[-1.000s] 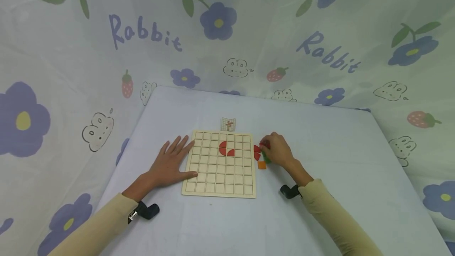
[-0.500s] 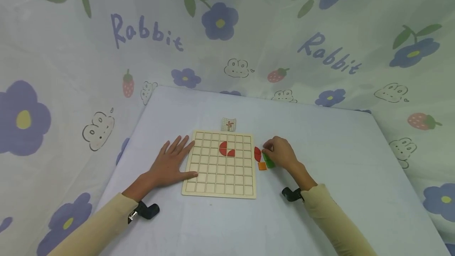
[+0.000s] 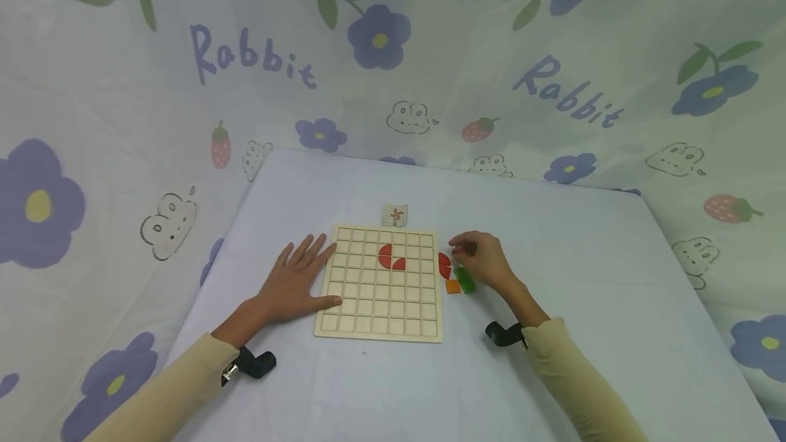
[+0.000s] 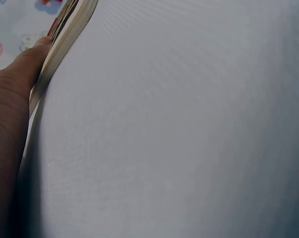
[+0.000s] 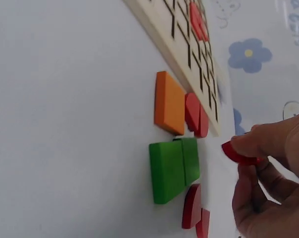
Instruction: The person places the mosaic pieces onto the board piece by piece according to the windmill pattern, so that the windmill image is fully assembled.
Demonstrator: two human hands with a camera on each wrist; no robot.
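My left hand (image 3: pixel 296 283) lies flat with spread fingers on the left edge of a wooden grid board (image 3: pixel 362 307). Red quarter-circle pieces (image 3: pixel 385 256) sit in cells of the board's upper middle. Just right of the board, my right hand (image 3: pixel 486 259) pinches a red piece (image 5: pixel 238 154) with a curved edge between thumb and fingertips, raised off the table in the right wrist view. Below that hand lie green blocks (image 5: pixel 168 171), an orange square (image 5: pixel 170 104) and more red curved pieces (image 5: pixel 191 206). In the left wrist view only the left thumb (image 4: pixel 28 62) shows at the board's side.
A small pattern card (image 3: pixel 395 215) with a grid and a pinwheel figure stands behind the board. A white cloth covers the table (image 3: pixel 552 237). A flower-printed curtain (image 3: pixel 393 87) hangs behind and at both sides.
The right hand has shifted slightly toward me and lifted a red piece, uncovering the green blocks. The left hand and the board have stayed still.
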